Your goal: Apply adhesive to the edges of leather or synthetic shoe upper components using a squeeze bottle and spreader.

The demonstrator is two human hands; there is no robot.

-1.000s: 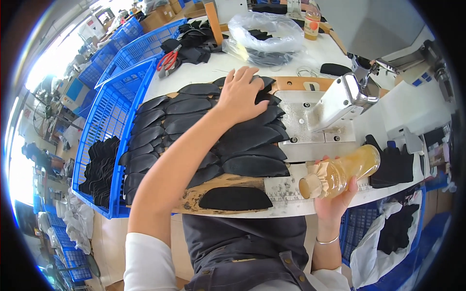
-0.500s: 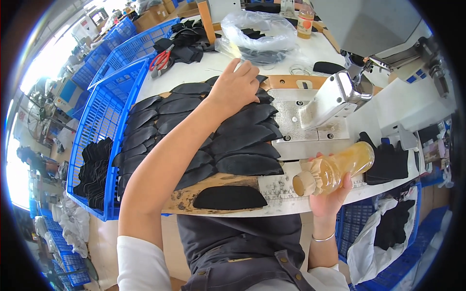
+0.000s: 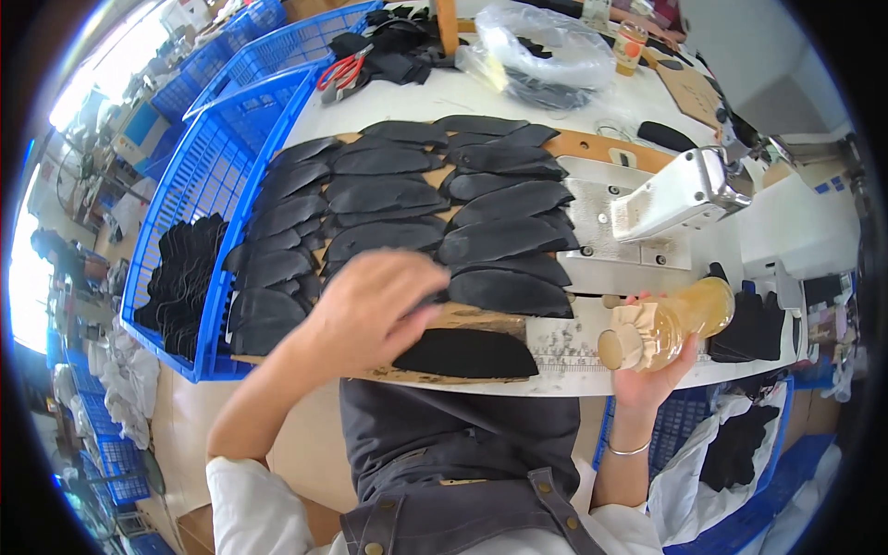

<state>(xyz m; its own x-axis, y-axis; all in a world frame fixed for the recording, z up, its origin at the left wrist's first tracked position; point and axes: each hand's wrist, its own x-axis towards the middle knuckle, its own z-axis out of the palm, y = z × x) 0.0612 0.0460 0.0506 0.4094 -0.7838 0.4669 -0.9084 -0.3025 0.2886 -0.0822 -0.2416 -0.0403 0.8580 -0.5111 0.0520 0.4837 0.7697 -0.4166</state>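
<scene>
My right hand [image 3: 649, 377] is closed around a clear bottle [image 3: 705, 307] of yellowish liquid. The bottle lies nearly sideways, and tan wrapping covers its neck. My left hand [image 3: 370, 310], smeared by motion, is over the near rows of overlapping black curved pieces [image 3: 384, 195]. Its fingers are too blurred to show whether they hold anything. Just right of its thumb, a single flat black half-moon piece [image 3: 472, 355] lies on the worn wooden board [image 3: 486, 320] along the table's front edge.
A white sewing machine arm [image 3: 671, 199] rises right of the rows. Blue crates [image 3: 199, 213] with black pieces stand at the left. Red-handled snips [image 3: 343, 70], a plastic bag [image 3: 546, 51] and another bottle [image 3: 630, 48] are at the back. More black pieces [image 3: 747, 326] lie at the right.
My left hand has come from the far rows back toward the near edge. My right hand still holds the bottle. The whole view has shifted slightly.
</scene>
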